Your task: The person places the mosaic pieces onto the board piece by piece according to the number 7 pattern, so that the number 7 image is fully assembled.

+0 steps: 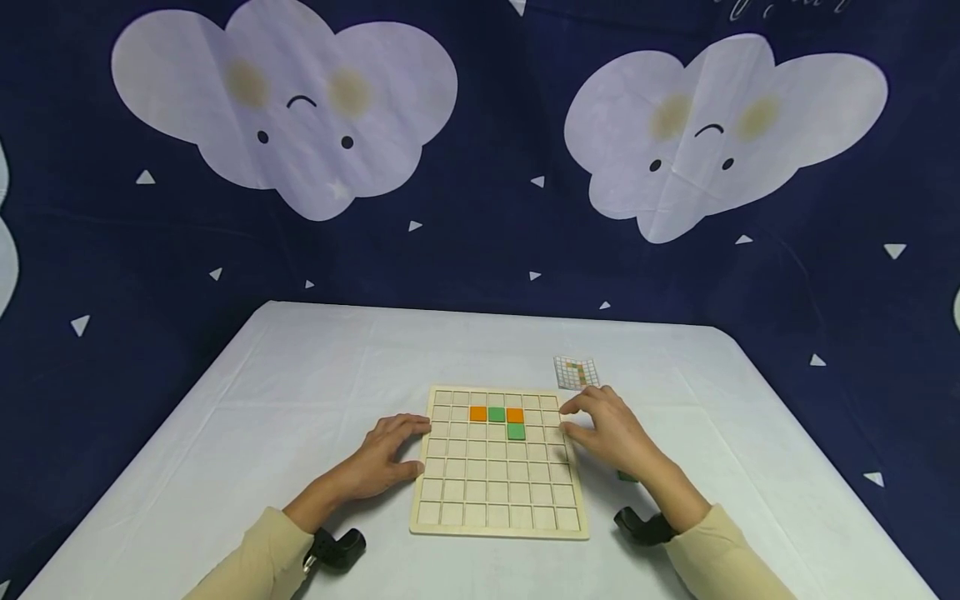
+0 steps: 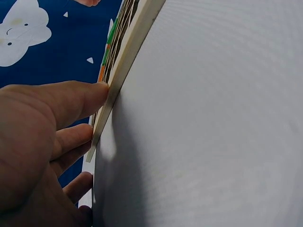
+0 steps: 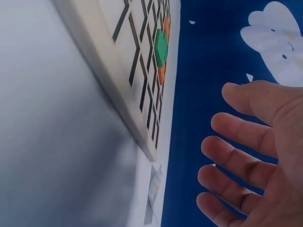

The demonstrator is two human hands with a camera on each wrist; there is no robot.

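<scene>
A pale wooden grid board [image 1: 498,521] lies on the white table. Set in its upper squares are an orange tile [image 1: 477,414], a green tile [image 1: 497,414], a second orange tile [image 1: 514,415] and, just below that, another green tile [image 1: 516,432]. My left hand [image 1: 382,458] touches the board's left edge with thumb and fingertips; in the left wrist view the thumb [image 2: 83,101] meets the side of the frame. At the upper right corner of the board my right hand [image 1: 611,429] hovers with relaxed, spread fingers, and the right wrist view shows nothing in its palm.
Behind the board's upper right corner lies a small card [image 1: 576,372] printed with a coloured grid. A green piece [image 1: 627,477] shows partly under my right wrist. Dark cloth with clouds [image 1: 480,250] hangs beyond the table's far edge.
</scene>
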